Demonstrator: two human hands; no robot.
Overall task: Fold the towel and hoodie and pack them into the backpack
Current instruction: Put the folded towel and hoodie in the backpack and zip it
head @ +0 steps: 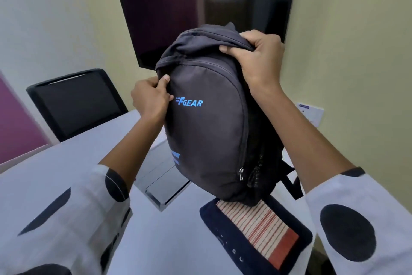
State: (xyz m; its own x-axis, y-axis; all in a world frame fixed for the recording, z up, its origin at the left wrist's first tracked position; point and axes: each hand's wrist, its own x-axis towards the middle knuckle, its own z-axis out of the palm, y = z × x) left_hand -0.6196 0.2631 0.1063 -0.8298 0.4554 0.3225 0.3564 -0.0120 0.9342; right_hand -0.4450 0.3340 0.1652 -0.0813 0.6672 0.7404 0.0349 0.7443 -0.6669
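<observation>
Upright above the pale table (66, 163), one dark grey fabric backpack (207, 118) with blue lettering bulges rounded and soft. Her left hand (151, 94) pinches its side seam, thumb pressed on the cloth; her right hand (256, 56) grips the crumpled top, fingers curled round it. Below it lie one folded striped cream-and-red towel (260, 228) atop one folded navy hoodie (211, 219).
</observation>
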